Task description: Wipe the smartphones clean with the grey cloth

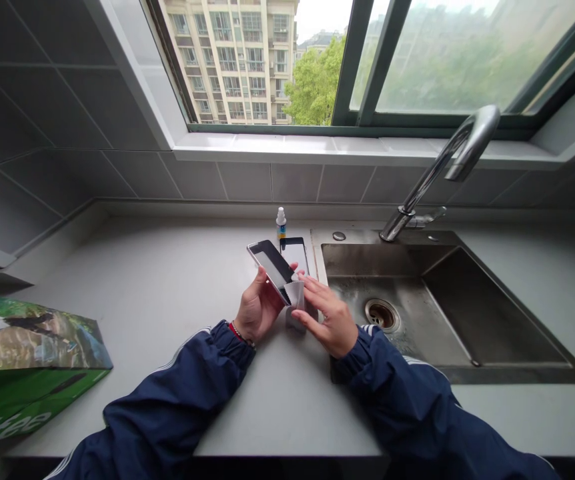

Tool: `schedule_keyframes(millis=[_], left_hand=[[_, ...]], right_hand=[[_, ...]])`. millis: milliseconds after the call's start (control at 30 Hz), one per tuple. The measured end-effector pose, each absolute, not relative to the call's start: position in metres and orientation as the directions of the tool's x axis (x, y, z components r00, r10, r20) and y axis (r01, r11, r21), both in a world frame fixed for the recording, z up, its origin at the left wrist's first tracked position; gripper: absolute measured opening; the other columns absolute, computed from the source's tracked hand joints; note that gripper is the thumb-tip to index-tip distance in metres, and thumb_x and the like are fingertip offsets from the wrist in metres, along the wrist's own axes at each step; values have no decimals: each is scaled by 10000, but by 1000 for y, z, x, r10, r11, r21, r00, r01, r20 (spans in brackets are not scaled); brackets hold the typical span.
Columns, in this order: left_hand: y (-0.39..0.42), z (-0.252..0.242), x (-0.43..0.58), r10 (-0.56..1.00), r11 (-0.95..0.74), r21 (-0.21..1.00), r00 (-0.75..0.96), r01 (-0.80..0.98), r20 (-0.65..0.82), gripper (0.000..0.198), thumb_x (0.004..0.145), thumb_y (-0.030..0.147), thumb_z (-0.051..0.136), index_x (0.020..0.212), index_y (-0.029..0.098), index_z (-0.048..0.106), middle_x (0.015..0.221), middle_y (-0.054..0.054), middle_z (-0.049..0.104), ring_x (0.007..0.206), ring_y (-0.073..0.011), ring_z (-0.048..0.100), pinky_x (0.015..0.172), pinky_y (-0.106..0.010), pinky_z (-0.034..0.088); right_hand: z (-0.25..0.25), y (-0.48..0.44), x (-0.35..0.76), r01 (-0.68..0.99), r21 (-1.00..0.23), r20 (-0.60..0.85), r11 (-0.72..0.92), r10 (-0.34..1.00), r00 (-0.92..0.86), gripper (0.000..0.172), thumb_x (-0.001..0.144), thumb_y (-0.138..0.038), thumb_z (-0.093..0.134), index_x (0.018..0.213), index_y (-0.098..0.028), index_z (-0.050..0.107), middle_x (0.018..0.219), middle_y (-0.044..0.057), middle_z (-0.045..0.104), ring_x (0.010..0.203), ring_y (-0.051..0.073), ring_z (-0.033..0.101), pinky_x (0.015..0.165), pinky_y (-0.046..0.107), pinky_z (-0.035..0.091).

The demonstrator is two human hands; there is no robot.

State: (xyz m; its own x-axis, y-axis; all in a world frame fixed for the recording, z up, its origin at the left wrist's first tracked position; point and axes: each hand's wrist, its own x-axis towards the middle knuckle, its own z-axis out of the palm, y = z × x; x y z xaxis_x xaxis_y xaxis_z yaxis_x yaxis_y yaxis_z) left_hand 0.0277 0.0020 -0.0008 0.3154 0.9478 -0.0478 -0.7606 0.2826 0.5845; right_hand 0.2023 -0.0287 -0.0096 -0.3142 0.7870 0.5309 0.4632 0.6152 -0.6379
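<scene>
Hiding the smartphone's (270,265) lower end behind a cloth (295,295), cutting off the green bag (27,353) at the frame's edge, blurring the bottle's (281,223) label.

Black-faced phone (270,267), navy striped sleeves (177,400)

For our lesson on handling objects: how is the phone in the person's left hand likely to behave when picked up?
The phone in the left hand looks rigid, so it probably won't flex. Its glossy dark face is likely slippery, and its glass could well crack if dropped on the hard counter.
</scene>
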Motion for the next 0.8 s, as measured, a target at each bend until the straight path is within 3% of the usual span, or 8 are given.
schedule_keyframes(millis=[100, 233, 400, 667, 800], left_hand=[[0, 1, 30, 942, 311, 548, 327, -777, -71, 539, 968, 492, 480, 1317, 98, 596, 1351, -185, 608, 1293, -331, 541, 1130, -495, 383], [-2, 4, 31, 912, 395, 502, 392, -769, -116, 614, 971, 550, 429, 1346, 85, 571, 1351, -186, 608, 1310, -329, 526, 1139, -488, 372], [-7, 5, 31, 769, 622, 416, 617, -663, -166, 824, 943, 687, 311, 1377, 22, 529, 1368, -207, 589, 1358, -312, 477, 1168, -438, 338], [-14, -11, 42, 807, 547, 560, 571, -623, -153, 601, 999, 537, 367, 1416, 135, 527, 1402, -110, 586, 1401, -240, 430, 1217, -368, 238], [-18, -14, 45, 844, 439, 662, 532, -608, -71, 616, 977, 585, 384, 1440, 200, 512, 1472, -78, 521, 1435, -256, 372, 1216, -375, 236]], right_hand=[[-9, -33, 199, 526, -517, 541, 675, 734, -410, 566, 965, -346, 559, 1488, -167, 442, 1544, 117, 418, 1490, 295, 266, 1186, 514, 338], [-9, -42, 193, 668, -321, 409, 671, 734, -542, 716, 961, -503, 515, 1542, -130, 326, 1607, 121, 278, 1515, 388, 76, 1150, 659, 272], [-13, -48, 189, 708, -137, 327, 692, 707, -628, 766, 936, -586, 511, 1550, -174, 312, 1640, 76, 158, 1503, 437, -11, 1143, 716, 159], [-8, -43, 196, 808, -81, 411, 583, 758, -506, 719, 974, -543, 447, 1577, -224, 222, 1644, 40, 153, 1508, 421, -23, 1154, 712, 51], [-4, -40, 200, 848, -91, 472, 523, 772, -425, 746, 984, -509, 445, 1590, -195, 145, 1641, 73, 162, 1507, 415, -45, 1146, 722, 58]])
